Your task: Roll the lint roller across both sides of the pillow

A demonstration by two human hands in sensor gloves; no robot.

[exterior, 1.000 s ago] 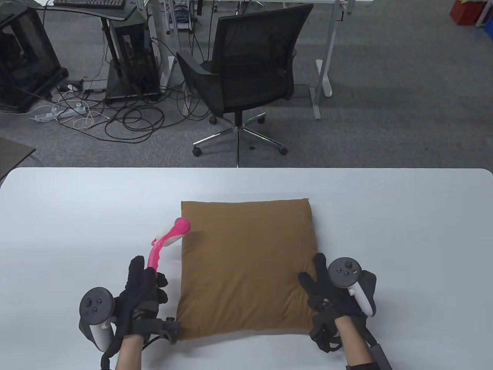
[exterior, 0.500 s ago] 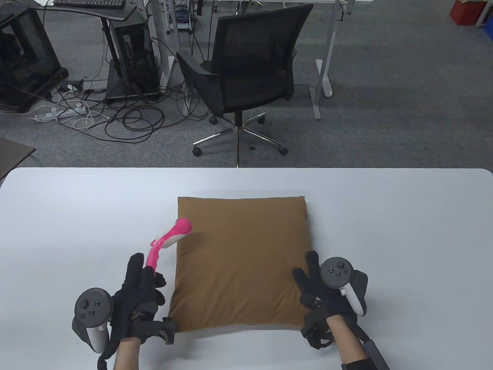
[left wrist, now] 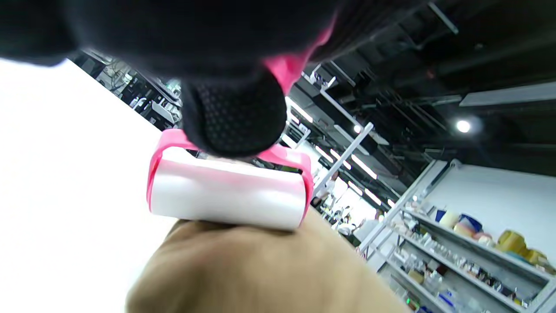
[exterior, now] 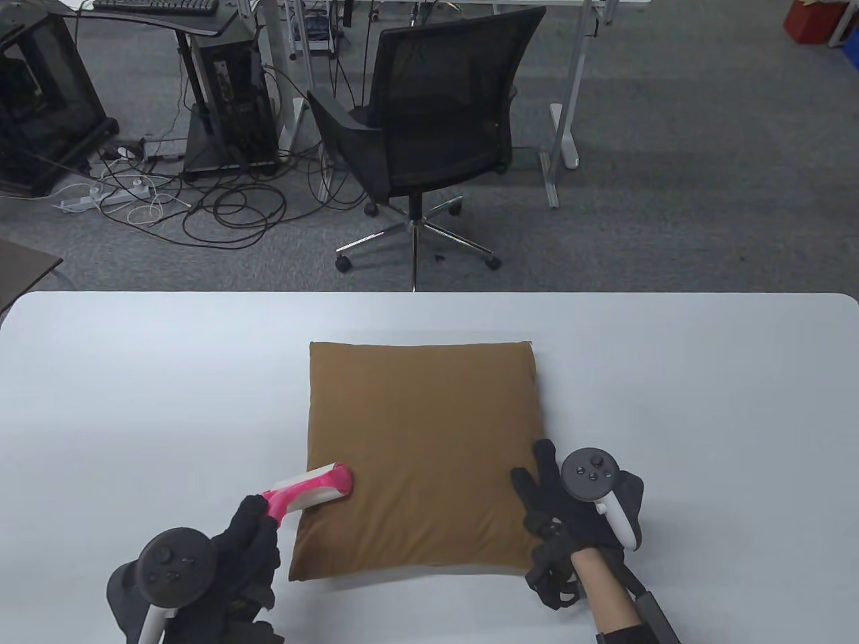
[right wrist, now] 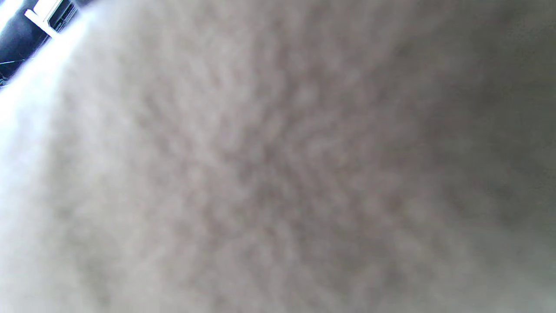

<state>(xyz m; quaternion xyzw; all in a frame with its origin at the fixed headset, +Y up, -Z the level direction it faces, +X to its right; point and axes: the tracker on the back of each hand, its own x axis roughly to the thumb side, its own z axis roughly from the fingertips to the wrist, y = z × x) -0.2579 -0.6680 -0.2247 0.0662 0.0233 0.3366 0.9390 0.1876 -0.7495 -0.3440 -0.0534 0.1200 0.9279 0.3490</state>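
The left hand (exterior: 251,547) sat low at the table's near edge, fingers curled tight around the lint roller (exterior: 310,488) handle. The right hand (exterior: 560,510) lay flat, fingers straight and spread, pressing on the pillow (exterior: 416,456) at its near right corner.

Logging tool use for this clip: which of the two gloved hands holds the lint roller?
The left hand: it grips the pink lint roller, whose roll lies on the brown pillow's near-left edge. The right hand only rests on the pillow's right edge.
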